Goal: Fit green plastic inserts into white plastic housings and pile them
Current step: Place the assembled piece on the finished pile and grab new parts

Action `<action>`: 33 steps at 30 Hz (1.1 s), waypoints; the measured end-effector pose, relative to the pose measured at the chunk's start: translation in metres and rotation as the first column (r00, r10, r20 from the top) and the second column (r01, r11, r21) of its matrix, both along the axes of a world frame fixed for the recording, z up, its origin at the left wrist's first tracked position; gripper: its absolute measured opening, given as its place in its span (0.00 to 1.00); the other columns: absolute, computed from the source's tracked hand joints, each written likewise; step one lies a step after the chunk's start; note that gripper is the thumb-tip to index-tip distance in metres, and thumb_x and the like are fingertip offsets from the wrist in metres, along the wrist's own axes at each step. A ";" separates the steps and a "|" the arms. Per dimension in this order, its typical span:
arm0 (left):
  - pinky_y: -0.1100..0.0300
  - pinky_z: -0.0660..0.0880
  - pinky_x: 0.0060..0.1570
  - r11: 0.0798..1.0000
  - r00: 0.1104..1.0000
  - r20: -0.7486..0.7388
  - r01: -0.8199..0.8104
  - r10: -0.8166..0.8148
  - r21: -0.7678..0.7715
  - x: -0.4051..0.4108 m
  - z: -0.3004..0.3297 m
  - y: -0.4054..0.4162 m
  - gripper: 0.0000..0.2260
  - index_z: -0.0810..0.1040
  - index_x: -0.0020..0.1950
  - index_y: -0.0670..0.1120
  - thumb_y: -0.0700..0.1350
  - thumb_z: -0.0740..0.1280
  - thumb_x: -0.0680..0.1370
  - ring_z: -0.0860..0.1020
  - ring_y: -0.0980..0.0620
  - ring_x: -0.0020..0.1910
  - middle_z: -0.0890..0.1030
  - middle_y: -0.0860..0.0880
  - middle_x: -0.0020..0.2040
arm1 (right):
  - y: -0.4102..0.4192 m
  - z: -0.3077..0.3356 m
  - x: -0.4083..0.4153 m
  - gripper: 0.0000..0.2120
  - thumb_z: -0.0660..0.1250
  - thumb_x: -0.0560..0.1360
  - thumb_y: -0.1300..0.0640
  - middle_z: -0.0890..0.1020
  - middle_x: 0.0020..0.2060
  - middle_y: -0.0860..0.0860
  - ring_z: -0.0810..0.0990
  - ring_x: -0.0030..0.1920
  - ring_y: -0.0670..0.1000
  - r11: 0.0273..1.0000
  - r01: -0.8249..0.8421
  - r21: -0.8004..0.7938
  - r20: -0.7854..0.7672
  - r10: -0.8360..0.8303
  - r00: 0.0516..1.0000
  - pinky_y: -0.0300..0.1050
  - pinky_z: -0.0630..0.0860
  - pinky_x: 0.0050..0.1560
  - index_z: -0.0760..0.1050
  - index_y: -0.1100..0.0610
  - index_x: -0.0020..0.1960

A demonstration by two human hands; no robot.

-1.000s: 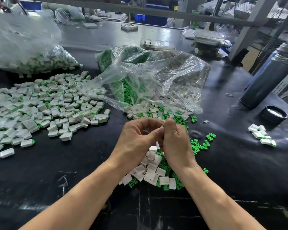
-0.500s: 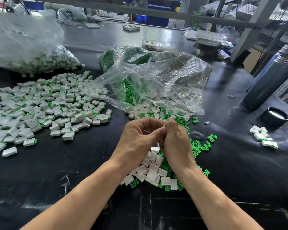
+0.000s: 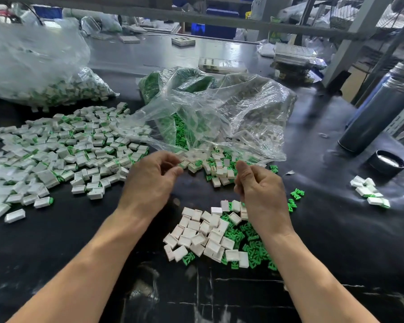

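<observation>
Both hands (image 3: 149,180) (image 3: 261,192) curled, apart, above white housings (image 3: 203,234) w/ green inserts (image 3: 252,243).

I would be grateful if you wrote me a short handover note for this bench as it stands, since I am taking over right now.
Left hand: raised, fingers curled; whether it holds a part I cannot tell.
Right hand: raised, fingers curled; its contents are hidden too.
Supply: loose white plastic housings and green plastic inserts lie mixed on the black table below the hands; more spill from the clear plastic bag behind.
Done: a wide pile of fitted white-and-green pieces on the left.
Left: the whole near heap and the bag's contents remain unassembled.
</observation>
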State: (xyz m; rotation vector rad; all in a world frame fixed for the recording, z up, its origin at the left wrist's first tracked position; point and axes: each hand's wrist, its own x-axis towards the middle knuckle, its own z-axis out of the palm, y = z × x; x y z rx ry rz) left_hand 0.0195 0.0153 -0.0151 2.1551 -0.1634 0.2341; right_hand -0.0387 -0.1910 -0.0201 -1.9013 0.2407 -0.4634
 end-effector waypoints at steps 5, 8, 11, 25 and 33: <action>0.45 0.76 0.53 0.889 0.934 0.252 -0.327 0.253 0.320 0.018 0.005 0.036 0.03 0.86 0.49 0.52 0.47 0.76 0.76 0.82 0.41 0.47 0.85 0.47 0.44 | -0.008 0.007 -0.002 0.35 0.68 0.77 0.36 0.66 0.23 0.49 0.68 0.28 0.54 0.999 0.035 -0.001 0.015 -0.035 0.999 0.52 0.70 0.32 0.63 0.62 0.28; 0.41 0.68 0.54 0.743 0.865 0.357 -0.490 0.351 0.456 0.023 0.003 0.049 0.06 0.87 0.53 0.49 0.47 0.75 0.76 0.77 0.35 0.54 0.83 0.41 0.50 | -0.015 0.008 -0.001 0.33 0.67 0.80 0.37 0.70 0.23 0.50 0.72 0.28 0.57 0.994 0.062 -0.090 -0.074 -0.069 0.995 0.54 0.72 0.35 0.71 0.64 0.31; 0.40 0.67 0.58 0.735 0.859 0.337 -0.507 0.386 0.450 0.024 0.003 0.051 0.11 0.85 0.59 0.47 0.45 0.73 0.77 0.74 0.35 0.59 0.80 0.40 0.57 | -0.024 0.009 0.003 0.21 0.65 0.82 0.42 0.79 0.31 0.48 0.78 0.37 0.57 0.963 0.112 -0.244 -0.149 -0.152 0.977 0.53 0.75 0.42 0.79 0.58 0.41; 0.65 0.48 0.64 0.797 0.921 -0.002 0.338 -0.390 0.500 -0.009 -0.013 -0.023 0.27 0.63 0.79 0.59 0.40 0.62 0.83 0.59 0.60 0.73 0.68 0.59 0.76 | -0.034 0.012 0.006 0.04 0.72 0.79 0.51 0.83 0.52 0.49 0.80 0.57 0.55 0.830 0.021 -0.558 -0.280 -0.212 0.936 0.53 0.78 0.61 0.86 0.46 0.52; 0.58 0.58 0.68 0.814 0.915 0.064 0.321 -0.399 0.483 -0.012 -0.011 -0.023 0.23 0.71 0.75 0.58 0.40 0.64 0.82 0.69 0.58 0.66 0.79 0.61 0.62 | -0.023 0.008 0.008 0.05 0.74 0.77 0.47 0.80 0.50 0.49 0.76 0.59 0.54 0.779 -0.019 -0.626 -0.271 -0.195 0.943 0.50 0.72 0.61 0.85 0.47 0.49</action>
